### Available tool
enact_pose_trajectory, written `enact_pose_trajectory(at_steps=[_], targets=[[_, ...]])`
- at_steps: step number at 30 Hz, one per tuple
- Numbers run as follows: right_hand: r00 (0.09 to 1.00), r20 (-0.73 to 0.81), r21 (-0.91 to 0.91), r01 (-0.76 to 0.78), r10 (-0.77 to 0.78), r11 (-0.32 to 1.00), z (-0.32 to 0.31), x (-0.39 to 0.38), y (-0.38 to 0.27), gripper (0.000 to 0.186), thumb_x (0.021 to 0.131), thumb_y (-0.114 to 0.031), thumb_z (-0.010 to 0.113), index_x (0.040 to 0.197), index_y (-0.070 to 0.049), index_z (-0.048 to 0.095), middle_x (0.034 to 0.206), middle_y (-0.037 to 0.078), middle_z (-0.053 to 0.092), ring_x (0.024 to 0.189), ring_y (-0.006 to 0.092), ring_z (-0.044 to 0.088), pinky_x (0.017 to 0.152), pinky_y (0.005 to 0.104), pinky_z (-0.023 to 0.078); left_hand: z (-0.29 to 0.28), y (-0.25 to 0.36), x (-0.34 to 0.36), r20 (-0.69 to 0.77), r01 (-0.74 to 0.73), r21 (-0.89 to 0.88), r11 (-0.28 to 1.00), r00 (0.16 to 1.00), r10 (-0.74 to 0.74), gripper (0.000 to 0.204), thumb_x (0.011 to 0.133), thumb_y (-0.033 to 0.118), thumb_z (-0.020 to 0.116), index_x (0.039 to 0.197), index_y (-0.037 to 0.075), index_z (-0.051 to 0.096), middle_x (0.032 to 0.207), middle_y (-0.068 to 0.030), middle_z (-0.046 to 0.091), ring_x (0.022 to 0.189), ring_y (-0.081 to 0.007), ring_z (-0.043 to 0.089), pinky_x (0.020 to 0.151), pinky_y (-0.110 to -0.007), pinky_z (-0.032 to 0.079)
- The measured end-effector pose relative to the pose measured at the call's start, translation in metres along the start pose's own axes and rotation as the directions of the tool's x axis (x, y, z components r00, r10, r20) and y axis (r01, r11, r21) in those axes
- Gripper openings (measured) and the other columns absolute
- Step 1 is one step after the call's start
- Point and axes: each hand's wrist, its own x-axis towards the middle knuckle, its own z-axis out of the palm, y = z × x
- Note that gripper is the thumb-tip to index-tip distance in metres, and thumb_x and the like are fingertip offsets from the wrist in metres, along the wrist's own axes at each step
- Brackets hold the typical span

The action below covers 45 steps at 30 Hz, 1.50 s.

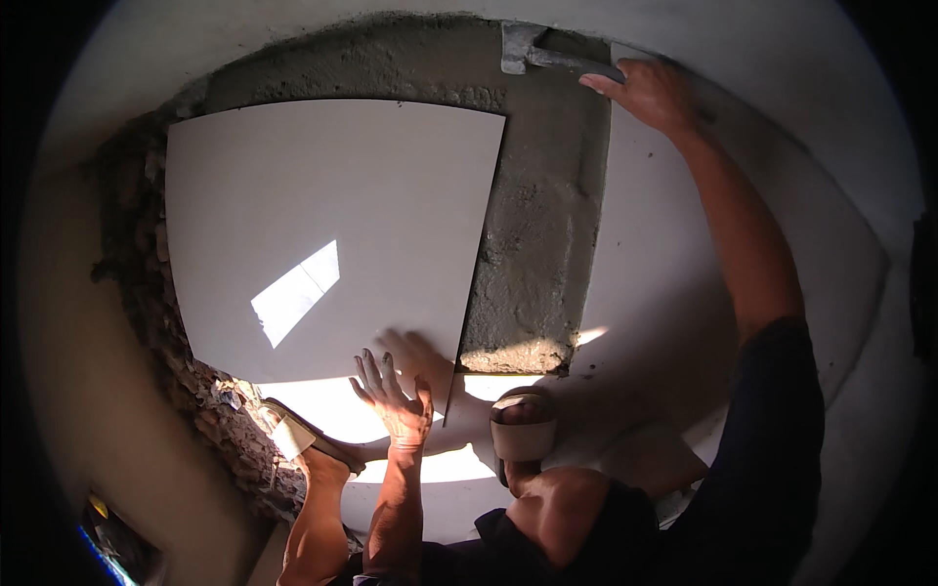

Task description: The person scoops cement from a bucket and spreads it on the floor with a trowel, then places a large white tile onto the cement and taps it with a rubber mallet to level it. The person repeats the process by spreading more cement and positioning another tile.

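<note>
My right hand (653,93) reaches to the far right, its fingers wrapped round the handle of a cement-smeared trowel (520,49). The trowel's blade lies over the far end of the wet mortar (532,234). A large pale tile (322,195) covers much of the mortar bed and sits slightly askew, leaving a strip of mortar bare on its right. Near its lower right corner my left hand (396,400) is held with fingers spread and nothing in them; a shadow falls on the tile beside it. Whether the fingertips touch the tile, I cannot tell.
More pale tiled floor (650,215) borders the mortar strip on the right. Broken rubble (210,410) runs along the left side by the wall (88,322). My sandalled feet stand at the near edge, one sandal (525,430) close to the mortar. Sunlight patches cross the tile.
</note>
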Motion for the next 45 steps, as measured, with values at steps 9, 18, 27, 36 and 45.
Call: enact_pose_trajectory(at_steps=[9, 18, 27, 36, 45], targets=[[0.971, 0.046, 0.08, -0.236, 0.233, 0.968, -0.009, 0.016, 0.004, 0.078, 0.079, -0.079, 0.05, 0.069, -0.002, 0.061, 0.056, 0.014, 0.059, 0.054, 0.0311, 0.062, 0.053, 0.0439, 0.05, -0.002, 0.004, 0.008, -0.041, 0.068, -0.044, 0.997, 0.997, -0.07, 0.065, 0.088, 0.022, 0.059, 0.144, 0.005, 0.032, 0.151, -0.0276, 0.028, 0.142, -0.0462, 0.021, 0.114, -0.061, 0.006], [0.987, 0.067, 0.071, -0.148, 0.143, 0.986, 0.021, 0.015, -0.004, 0.075, 0.079, -0.077, 0.054, 0.07, -0.003, 0.063, 0.06, 0.017, 0.061, 0.06, 0.0306, 0.065, 0.055, 0.0439, 0.051, -0.003, 0.0, 0.011, -0.034, 0.115, -0.093, 0.989, 0.992, -0.119, 0.063, 0.088, 0.021, 0.059, 0.144, 0.007, 0.034, 0.151, -0.0266, 0.027, 0.143, -0.0446, 0.02, 0.114, -0.062, 0.007], [0.994, 0.046, 0.092, -0.106, 0.102, 0.99, 0.019, 0.02, -0.005, 0.072, 0.077, -0.073, 0.059, 0.069, -0.002, 0.061, 0.058, 0.015, 0.058, 0.053, 0.0309, 0.059, 0.05, 0.0429, 0.048, -0.016, -0.007, 0.022, -0.091, 0.14, -0.033, 0.99, 0.986, -0.142, 0.062, 0.089, 0.021, 0.06, 0.144, 0.007, 0.034, 0.15, -0.0255, 0.031, 0.143, -0.0439, 0.023, 0.114, -0.061, 0.009], [1.0, 0.015, -0.064, -0.021, 0.022, 0.998, -0.003, 0.0, 0.024, 0.075, 0.077, -0.079, 0.052, 0.071, -0.006, 0.066, 0.055, 0.011, 0.06, 0.051, 0.0264, 0.061, 0.049, 0.0403, 0.05, -0.017, -0.006, 0.027, -0.18, 0.154, -0.123, 0.98, 0.968, -0.174, 0.06, 0.09, 0.019, 0.06, 0.144, 0.006, 0.036, 0.151, -0.0228, 0.031, 0.143, -0.0409, 0.024, 0.113, -0.06, 0.009], [0.988, -0.152, -0.011, -0.004, 0.002, 1.0, 0.007, -0.007, 0.045, 0.073, 0.076, -0.077, 0.056, 0.067, -0.005, 0.063, 0.053, 0.011, 0.058, 0.048, 0.0257, 0.059, 0.047, 0.0391, 0.048, -0.019, 0.001, 0.026, -0.179, 0.205, -0.134, 0.97, 0.957, -0.227, 0.059, 0.092, 0.019, 0.058, 0.144, 0.006, 0.036, 0.152, -0.0211, 0.031, 0.145, -0.0384, 0.022, 0.114, -0.06, 0.006]])
